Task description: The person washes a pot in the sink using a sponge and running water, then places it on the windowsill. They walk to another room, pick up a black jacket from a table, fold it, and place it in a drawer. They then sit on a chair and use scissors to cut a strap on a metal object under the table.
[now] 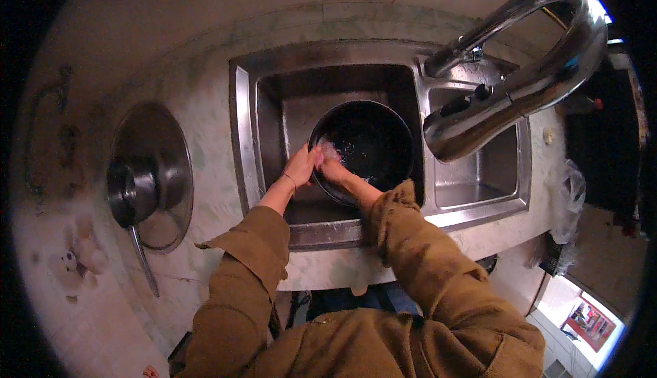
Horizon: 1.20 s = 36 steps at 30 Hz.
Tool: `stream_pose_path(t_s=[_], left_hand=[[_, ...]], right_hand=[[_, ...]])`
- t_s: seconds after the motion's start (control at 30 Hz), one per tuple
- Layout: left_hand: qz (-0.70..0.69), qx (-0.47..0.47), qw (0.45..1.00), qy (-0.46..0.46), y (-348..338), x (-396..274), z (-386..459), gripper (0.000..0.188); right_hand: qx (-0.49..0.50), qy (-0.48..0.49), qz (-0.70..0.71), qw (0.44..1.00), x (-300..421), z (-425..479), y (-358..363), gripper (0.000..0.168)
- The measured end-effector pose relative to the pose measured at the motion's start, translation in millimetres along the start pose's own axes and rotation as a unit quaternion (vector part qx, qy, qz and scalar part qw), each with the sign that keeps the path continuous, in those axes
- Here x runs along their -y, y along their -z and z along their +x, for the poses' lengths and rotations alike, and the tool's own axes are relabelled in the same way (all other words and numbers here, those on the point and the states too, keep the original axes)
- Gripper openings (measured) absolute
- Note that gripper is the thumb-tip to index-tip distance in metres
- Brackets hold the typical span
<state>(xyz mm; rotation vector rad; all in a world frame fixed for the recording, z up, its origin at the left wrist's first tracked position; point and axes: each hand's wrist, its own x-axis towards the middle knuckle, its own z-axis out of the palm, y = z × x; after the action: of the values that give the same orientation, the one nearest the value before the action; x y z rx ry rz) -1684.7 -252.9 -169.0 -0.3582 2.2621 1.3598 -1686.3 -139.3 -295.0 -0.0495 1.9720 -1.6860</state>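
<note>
A round black pan [377,136] sits in the left basin of a stainless steel double sink [241,136]. My left hand [302,166] grips its left rim, fingers along the outer wall. Inside the pan, against the inner left wall, my right hand [334,170] holds a pale pinkish scrubber [328,151], largely covered by the fingers and blurred. Small white flecks or suds dot the dark bottom of the pan.
A chrome faucet [552,85] arches over the right basin [475,183]. On the counter at left, a dark saucepan [131,190] rests on an oval metal tray [172,224], its handle pointing towards me. A clear plastic bag [568,198] hangs near the right counter end.
</note>
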Motion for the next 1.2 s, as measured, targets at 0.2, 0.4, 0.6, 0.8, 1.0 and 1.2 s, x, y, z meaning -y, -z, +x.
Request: stream_pose_path(t_s=[0.2, 0.4, 0.6, 0.8, 1.0, 1.2], left_hand=[[0.040, -0.118, 0.992, 0.005, -19.4, 23.2, 5.0, 0.042], [0.114, -0.072, 0.991, -0.006, -30.5, 22.7, 22.5, 0.061], [0.137, -0.064, 0.988, 0.034, -16.1, 19.5, 6.1, 0.065], [0.167, -0.090, 0.981, 0.041, -28.0, 17.4, 7.0, 0.066], [0.167, -0.073, 0.982, 0.050, -28.8, 10.9, 6.8, 0.062], [0.164, -0.057, 0.984, 0.052, -27.2, 10.7, 2.3, 0.062]], right_hand=[[0.489, -0.017, -0.685, 0.541, 102.7, -52.9, 106.9, 0.050], [0.355, -0.023, 0.061, 0.932, 87.3, 50.7, 136.8, 0.038], [0.318, -0.077, -0.143, 0.934, 81.4, 45.5, 129.4, 0.043], [0.306, -0.085, -0.805, 0.502, -7.9, -40.6, 89.3, 0.030], [0.204, 0.189, -0.622, 0.732, 3.8, 21.1, 14.9, 0.019], [0.232, -0.107, -0.594, 0.763, 12.6, 38.9, 120.8, 0.020]])
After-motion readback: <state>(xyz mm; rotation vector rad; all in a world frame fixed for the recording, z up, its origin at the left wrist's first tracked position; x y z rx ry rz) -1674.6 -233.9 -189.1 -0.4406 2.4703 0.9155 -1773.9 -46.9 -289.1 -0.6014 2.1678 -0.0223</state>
